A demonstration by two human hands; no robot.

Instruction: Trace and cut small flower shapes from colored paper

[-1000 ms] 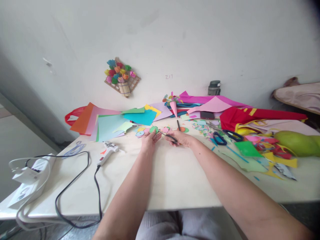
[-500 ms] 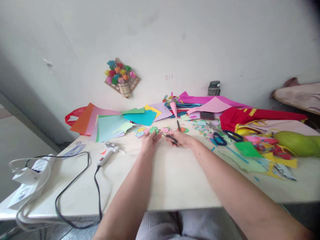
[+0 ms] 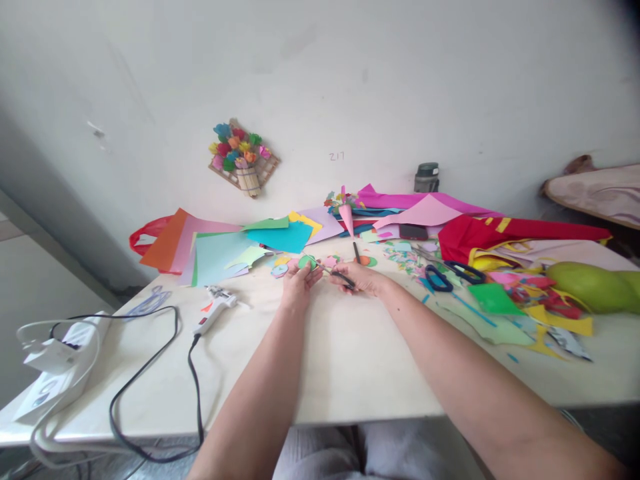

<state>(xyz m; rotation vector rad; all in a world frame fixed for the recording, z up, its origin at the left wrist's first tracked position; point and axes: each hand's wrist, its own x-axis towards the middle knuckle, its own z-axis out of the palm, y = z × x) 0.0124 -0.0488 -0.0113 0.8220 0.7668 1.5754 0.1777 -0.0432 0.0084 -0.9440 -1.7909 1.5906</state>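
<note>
Between the thumb and fingers of my left hand [image 3: 299,283] is a small piece of green paper [image 3: 307,261]. My right hand [image 3: 361,278] is closed round the black handles of a small pair of scissors [image 3: 343,280], whose blades point left to the edge of the green paper. Whether the blades are apart I cannot tell at this size. Just beyond the hands lie pink paper cut-outs [image 3: 332,261], round pieces and a black pen [image 3: 357,252].
A glue gun [image 3: 215,316] with a black cord lies left, near a white power strip [image 3: 65,373]. Coloured paper sheets [image 3: 220,252] spread along the back. Large dark-blue-handled scissors [image 3: 439,277], paper scraps and a red cloth [image 3: 520,233] are at right.
The view has shifted very slightly. Both hands stay in nearly the same place, with the green paper and scissors still held.
</note>
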